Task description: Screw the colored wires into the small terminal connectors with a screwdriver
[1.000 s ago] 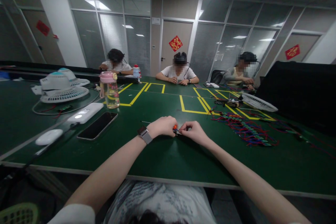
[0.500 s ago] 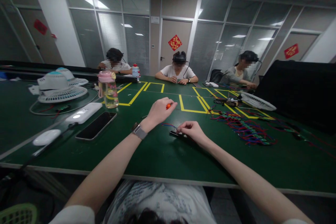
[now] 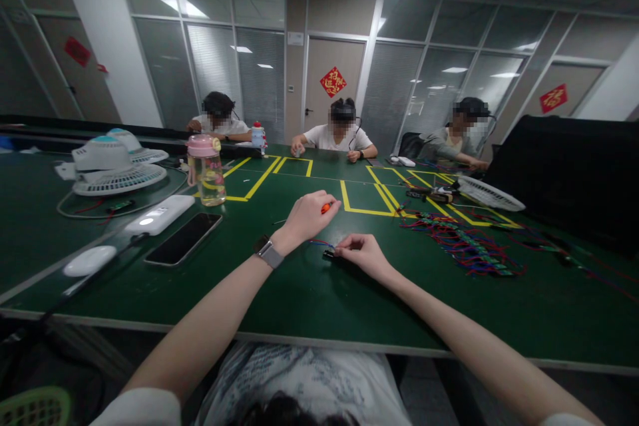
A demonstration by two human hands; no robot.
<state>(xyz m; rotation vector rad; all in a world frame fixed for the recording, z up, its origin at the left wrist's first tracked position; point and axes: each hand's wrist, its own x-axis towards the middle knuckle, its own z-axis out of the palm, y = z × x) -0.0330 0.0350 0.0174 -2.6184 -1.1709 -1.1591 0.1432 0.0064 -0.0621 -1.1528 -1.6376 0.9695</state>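
A wide green table (image 3: 289, 303) with yellow tape outlines fills the foreground. A long tangle of green circuit boards and red and blue wires (image 3: 462, 246) lies at three o'clock from the right hand (image 3: 367, 255). The left hand (image 3: 305, 215) curls around an orange-handled tool (image 3: 326, 208); the right pinches a small black piece (image 3: 328, 254), at five o'clock from the left.

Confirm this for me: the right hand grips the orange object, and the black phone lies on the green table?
Not quite: the head view shows the left hand gripping the orange object. The black phone does lie on the green table.
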